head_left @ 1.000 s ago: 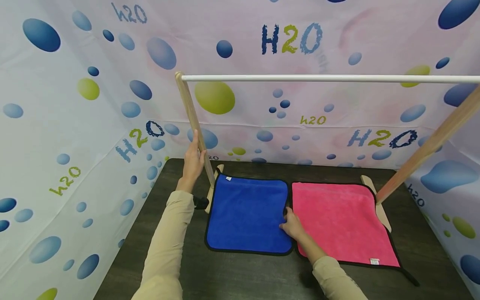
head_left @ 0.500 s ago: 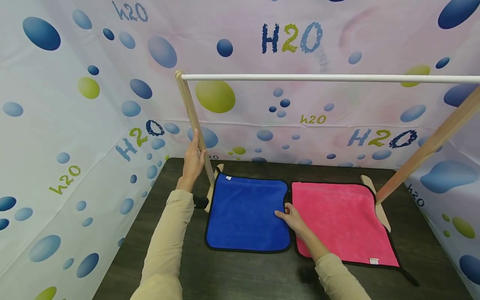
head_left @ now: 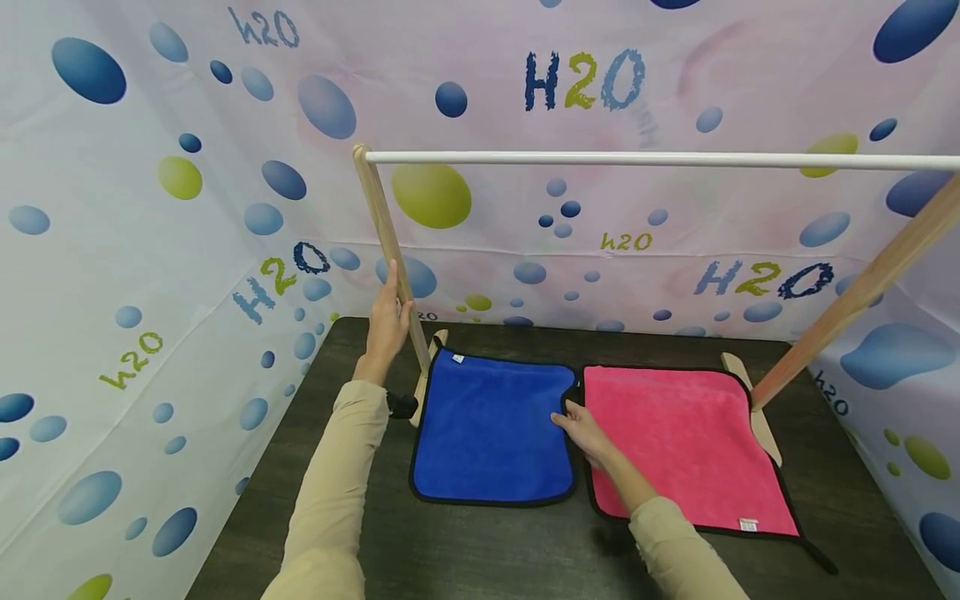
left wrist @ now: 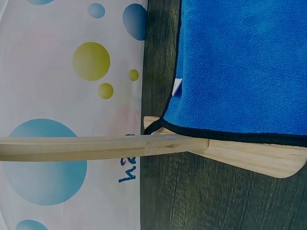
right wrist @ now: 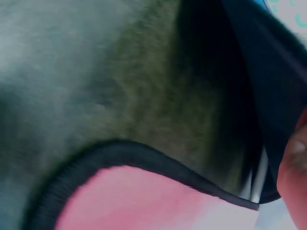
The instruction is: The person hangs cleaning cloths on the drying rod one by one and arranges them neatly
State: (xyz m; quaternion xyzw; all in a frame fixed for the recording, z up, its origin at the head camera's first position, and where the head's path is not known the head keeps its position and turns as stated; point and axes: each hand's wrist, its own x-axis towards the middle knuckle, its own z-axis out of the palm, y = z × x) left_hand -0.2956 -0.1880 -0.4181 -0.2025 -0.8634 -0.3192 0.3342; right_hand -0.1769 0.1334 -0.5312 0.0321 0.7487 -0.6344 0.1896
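A blue cloth [head_left: 491, 429] with black edging lies flat on the dark table, its right edge drawn up. My right hand [head_left: 585, 431] pinches that edge between thumb and fingers; in the right wrist view part of the hand [right wrist: 295, 167] shows beside the raised dark cloth edge [right wrist: 268, 86]. My left hand [head_left: 386, 325] holds the left wooden post [head_left: 382, 212] of a rack, index finger pointing up along it. In the left wrist view the post [left wrist: 96, 148] and its foot [left wrist: 259, 155] show, but no hand. A pink cloth [head_left: 675, 442] lies to the right.
A white rod [head_left: 645, 157] spans the rack above both cloths. The right wooden post [head_left: 855, 287] slants up from its foot beside the pink cloth. Printed curtain [head_left: 480, 83] stands behind and at both sides of the table [head_left: 465, 550].
My right hand has taken hold of the blue cloth's right edge, and that edge has lifted and shifted slightly left. My left hand has stayed on the post.
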